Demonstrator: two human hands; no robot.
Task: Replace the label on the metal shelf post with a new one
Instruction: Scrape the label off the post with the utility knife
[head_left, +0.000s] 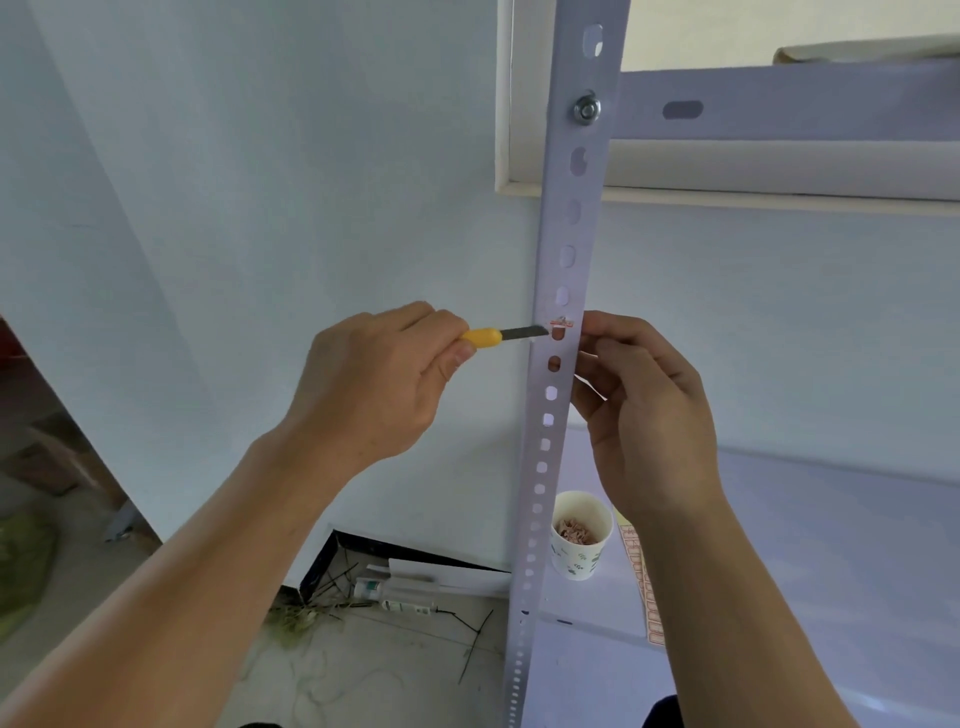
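The knife handle (482, 337) is yellow, the post (551, 234) pale lilac-grey, the label (561, 322) seemingly white with red print

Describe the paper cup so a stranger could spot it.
Follow the perforated shelf post down the middle. Right of its lower part, on the shelf board, stands a white paper cup. Unlike the flat label sheet beside it, it holds pinkish scraps.

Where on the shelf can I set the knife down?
The shelf board is bare right of the right forearm, back to the wall. Near the post it is crowded: the paper cup and label sheet.
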